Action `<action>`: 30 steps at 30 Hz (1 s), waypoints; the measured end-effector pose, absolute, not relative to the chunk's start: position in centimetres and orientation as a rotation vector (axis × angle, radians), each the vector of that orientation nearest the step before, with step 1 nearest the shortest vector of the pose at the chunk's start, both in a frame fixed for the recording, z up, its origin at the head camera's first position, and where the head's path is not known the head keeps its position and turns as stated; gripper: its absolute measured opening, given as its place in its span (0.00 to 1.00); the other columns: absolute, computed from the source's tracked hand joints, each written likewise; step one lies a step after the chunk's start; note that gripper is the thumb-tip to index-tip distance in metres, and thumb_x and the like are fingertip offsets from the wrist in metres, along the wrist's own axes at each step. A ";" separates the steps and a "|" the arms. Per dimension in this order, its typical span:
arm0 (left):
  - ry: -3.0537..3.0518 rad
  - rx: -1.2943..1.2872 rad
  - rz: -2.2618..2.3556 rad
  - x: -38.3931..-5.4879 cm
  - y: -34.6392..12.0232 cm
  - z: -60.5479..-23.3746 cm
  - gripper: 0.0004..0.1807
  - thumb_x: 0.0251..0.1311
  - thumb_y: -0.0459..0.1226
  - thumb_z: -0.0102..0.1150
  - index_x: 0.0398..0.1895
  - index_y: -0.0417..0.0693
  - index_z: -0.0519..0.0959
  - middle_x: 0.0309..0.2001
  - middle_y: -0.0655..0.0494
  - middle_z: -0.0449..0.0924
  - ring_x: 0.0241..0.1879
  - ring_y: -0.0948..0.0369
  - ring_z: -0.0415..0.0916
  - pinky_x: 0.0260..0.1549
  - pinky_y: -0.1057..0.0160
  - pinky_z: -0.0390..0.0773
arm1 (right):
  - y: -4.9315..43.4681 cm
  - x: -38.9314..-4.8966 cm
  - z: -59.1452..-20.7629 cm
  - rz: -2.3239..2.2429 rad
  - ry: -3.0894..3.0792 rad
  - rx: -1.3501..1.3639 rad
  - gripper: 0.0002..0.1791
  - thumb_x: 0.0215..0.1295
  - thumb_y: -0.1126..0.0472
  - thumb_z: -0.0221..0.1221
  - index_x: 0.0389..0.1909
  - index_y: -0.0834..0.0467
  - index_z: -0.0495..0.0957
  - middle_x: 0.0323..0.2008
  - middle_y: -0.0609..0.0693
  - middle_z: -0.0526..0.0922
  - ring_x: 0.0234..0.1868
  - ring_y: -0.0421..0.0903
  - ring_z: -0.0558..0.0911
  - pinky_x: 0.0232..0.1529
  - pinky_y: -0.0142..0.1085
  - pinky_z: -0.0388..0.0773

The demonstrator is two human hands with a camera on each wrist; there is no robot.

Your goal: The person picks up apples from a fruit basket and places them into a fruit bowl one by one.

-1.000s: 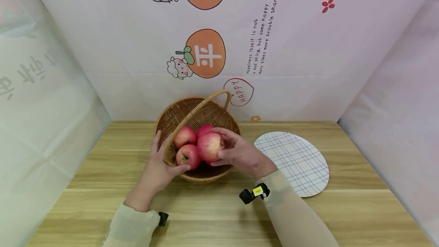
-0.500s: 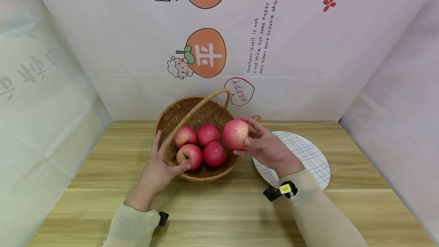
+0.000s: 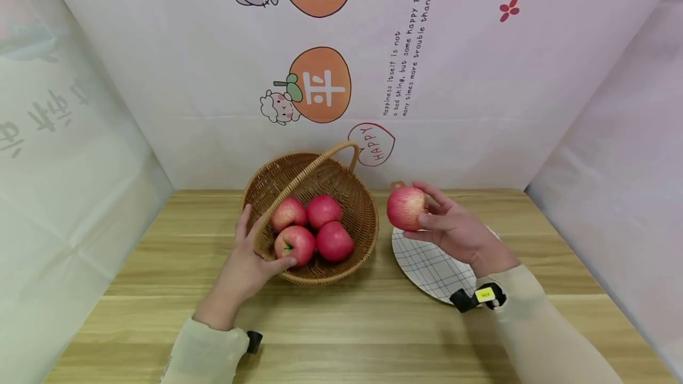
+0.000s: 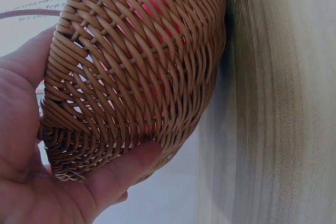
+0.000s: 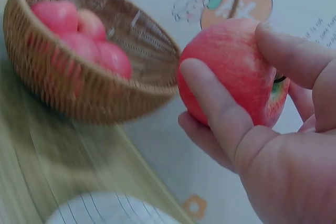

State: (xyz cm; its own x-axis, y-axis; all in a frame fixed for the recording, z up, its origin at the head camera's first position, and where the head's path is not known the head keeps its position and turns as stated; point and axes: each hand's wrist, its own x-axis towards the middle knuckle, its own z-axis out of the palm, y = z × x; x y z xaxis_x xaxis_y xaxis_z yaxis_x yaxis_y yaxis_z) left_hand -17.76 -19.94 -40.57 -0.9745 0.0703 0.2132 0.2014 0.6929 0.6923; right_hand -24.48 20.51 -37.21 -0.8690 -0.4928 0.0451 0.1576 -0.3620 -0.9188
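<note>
My right hand (image 3: 456, 227) grips a red apple (image 3: 407, 208) above the far left part of a white checked oval mat (image 3: 437, 268). The right wrist view shows fingers and thumb round that apple (image 5: 231, 72), its stem end toward the palm. At the left side of a brown wicker basket (image 3: 360, 194), my left hand (image 3: 245, 262) holds the rim where the handle joins. In the left wrist view, its fingers press on the woven wall (image 4: 136, 61). Several red apples (image 3: 294, 245) lie together in the basket.
The basket's arched handle (image 3: 306, 169) rises across its opening. A printed white backdrop (image 3: 453, 76) stands right behind the wooden table (image 3: 331, 330), with white side walls (image 3: 69, 153) at left and right.
My right hand has lifted the apple out of the basket and carried it right, to over the mat. The left hand has stayed on the basket.
</note>
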 end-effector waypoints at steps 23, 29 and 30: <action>-2.742 -0.163 -1.208 -17.9 -20.1 -40.6 0.61 0.47 0.58 0.76 0.80 0.49 0.52 0.79 0.56 0.26 0.44 0.47 0.80 0.49 0.47 0.74 | 24.2 -26.9 -41.7 -2.114 1.928 0.119 0.46 0.67 0.78 0.55 0.80 0.53 0.46 0.77 0.62 0.37 0.69 0.63 0.56 0.55 0.52 0.73; -2.748 -0.151 -1.199 -17.9 -20.1 -40.6 0.62 0.48 0.57 0.76 0.80 0.47 0.51 0.79 0.54 0.28 0.50 0.44 0.78 0.52 0.45 0.72 | 23.6 -27.3 -41.6 -2.042 2.028 0.130 0.45 0.66 0.77 0.55 0.80 0.54 0.48 0.78 0.59 0.39 0.69 0.62 0.57 0.55 0.52 0.74; -2.748 -0.149 -1.196 -17.9 -20.1 -40.6 0.62 0.48 0.57 0.76 0.80 0.47 0.51 0.79 0.53 0.28 0.49 0.44 0.78 0.52 0.45 0.72 | 23.5 -27.3 -41.6 -2.027 2.047 0.125 0.45 0.66 0.77 0.56 0.80 0.54 0.49 0.78 0.59 0.40 0.68 0.62 0.58 0.55 0.53 0.74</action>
